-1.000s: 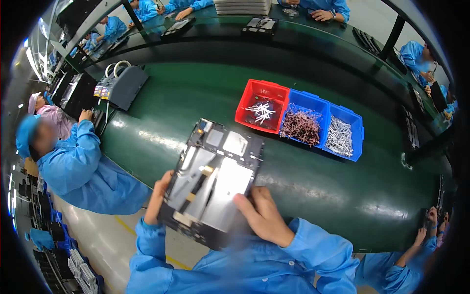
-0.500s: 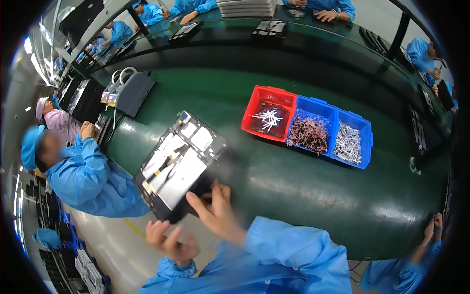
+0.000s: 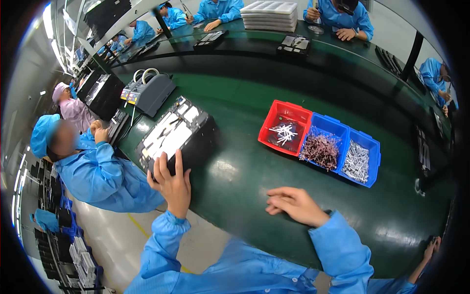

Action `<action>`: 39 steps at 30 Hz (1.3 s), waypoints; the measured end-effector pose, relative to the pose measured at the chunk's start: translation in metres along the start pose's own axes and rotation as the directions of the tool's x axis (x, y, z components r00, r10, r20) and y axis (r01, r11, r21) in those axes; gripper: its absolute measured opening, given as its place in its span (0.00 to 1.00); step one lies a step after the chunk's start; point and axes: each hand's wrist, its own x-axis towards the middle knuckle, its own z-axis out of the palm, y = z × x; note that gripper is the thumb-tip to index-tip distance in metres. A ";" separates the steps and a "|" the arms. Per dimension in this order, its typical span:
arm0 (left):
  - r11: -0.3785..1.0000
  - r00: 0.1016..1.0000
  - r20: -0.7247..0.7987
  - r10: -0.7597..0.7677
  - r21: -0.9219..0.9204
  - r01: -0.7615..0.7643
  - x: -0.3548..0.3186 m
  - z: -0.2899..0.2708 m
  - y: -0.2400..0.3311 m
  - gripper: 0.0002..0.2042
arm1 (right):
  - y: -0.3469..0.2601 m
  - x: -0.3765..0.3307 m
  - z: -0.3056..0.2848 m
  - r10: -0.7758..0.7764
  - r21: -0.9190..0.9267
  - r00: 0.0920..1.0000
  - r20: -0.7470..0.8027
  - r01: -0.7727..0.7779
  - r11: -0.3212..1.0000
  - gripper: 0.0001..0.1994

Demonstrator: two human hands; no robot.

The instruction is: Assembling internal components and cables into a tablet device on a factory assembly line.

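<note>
A flat black device housing (image 3: 177, 122) with silver-white, battery-like blocks and dark strips inside lies at the left edge of the green worktable, on top of what looks like a dark stack. My left hand (image 3: 171, 188) is open at its near edge, with spread fingertips resting on the housing. Over the tabletop to the right, my right hand (image 3: 298, 203) is apart from the housing. Its fingers point left, loosely stretched, and nothing shows in them. Beyond it stand a red bin (image 3: 268, 136) with white sticks, and joined blue bins (image 3: 374, 159) holding pinkish-brown and silvery small parts.
A grey desktop unit (image 3: 155, 93) with pale rings stands at the far left of the worktable (image 3: 235, 171). Close on the left, a co-worker in blue (image 3: 98, 171) sits at the table's edge. Across the table are more workers, device housings and stacked white trays (image 3: 269, 22).
My right hand has let go of the housing and moved right over the table. The housing now lies further onto the table, and my left hand has come up onto its near edge. The view has shifted.
</note>
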 end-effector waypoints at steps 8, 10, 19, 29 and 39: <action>0.991 0.995 -0.044 -0.085 0.098 0.089 0.081 0.081 -0.014 0.45 | 0.004 -0.091 -0.036 -0.076 -0.053 0.963 -0.260 0.064 0.997 0.17; 0.990 0.994 -0.062 -0.090 0.100 0.096 0.090 0.091 -0.024 0.49 | 0.002 -0.111 -0.039 -0.031 -0.089 0.966 -0.258 0.009 0.996 0.18; 0.986 0.999 0.016 -0.046 0.162 0.043 0.110 0.109 -0.001 0.50 | -0.001 -0.237 -0.138 0.019 -0.118 0.855 -0.518 -0.094 0.989 0.09; 0.443 0.913 -0.055 0.405 -0.862 -0.248 0.060 0.044 0.133 0.18 | -0.010 -0.277 -0.311 -0.318 -0.282 -0.044 -0.947 0.588 0.758 0.24; 0.274 0.977 0.207 0.044 -0.943 0.187 0.046 0.066 0.158 0.13 | -0.038 -0.199 -0.389 -0.317 -0.200 -0.048 -0.947 0.860 0.469 0.10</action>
